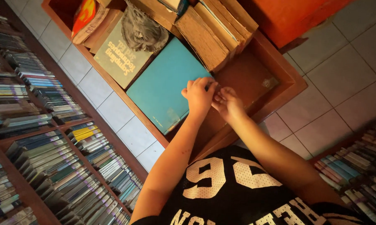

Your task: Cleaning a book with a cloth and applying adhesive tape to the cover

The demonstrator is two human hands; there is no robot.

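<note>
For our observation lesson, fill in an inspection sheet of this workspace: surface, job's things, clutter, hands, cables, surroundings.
Surface: wooden tray, brown, part bare at the right.
Job's things: teal book lying flat in the tray.
Clutter: tan book, grey cloth, worn old books.
Hands: left hand on the teal book's edge; right hand beside it, touching; grip unclear.
Cables: nothing seen.
Surroundings: bookshelves, white floor tiles.

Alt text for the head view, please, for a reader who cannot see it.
Both hands meet at the edge of a teal book lying in a wooden tray of old books, left hand on its cover, right hand beside. Bookshelves flank the tiled floor.
</note>
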